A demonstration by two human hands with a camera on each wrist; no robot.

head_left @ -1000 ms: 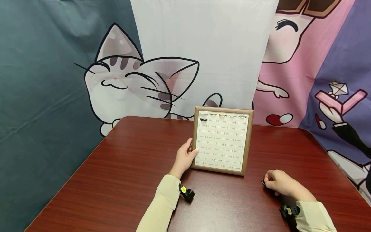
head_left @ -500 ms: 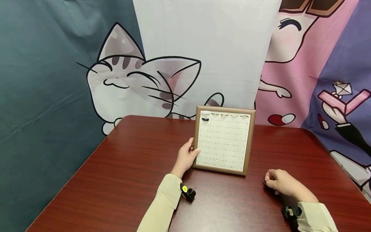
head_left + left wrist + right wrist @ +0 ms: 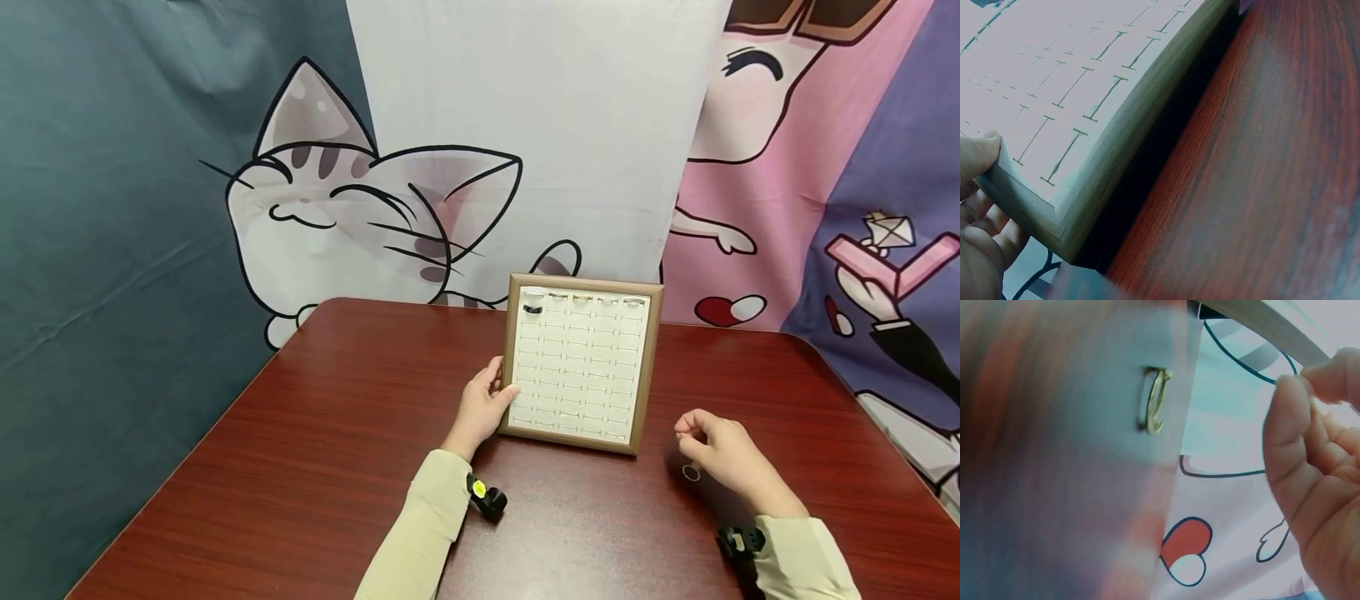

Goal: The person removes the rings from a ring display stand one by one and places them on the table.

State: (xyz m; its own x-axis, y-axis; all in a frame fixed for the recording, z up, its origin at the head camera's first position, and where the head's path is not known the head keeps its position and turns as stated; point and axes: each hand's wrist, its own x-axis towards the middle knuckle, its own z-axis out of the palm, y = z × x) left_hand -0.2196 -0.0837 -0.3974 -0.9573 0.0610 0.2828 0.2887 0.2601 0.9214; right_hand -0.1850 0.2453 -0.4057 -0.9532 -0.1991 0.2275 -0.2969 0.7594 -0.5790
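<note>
Well, left hand [image 3: 478,410] grips ring board [image 3: 576,363]; right hand [image 3: 727,454] near ring [image 3: 1160,394].

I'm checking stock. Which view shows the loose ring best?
The right wrist view: the ring is largest, its gold colour clear. The head view shows it as a small circle; the left wrist view omits it.

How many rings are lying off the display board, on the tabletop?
1: a gold-toned ring, on the tabletop beside the right hand. That hand may hide others.
</note>
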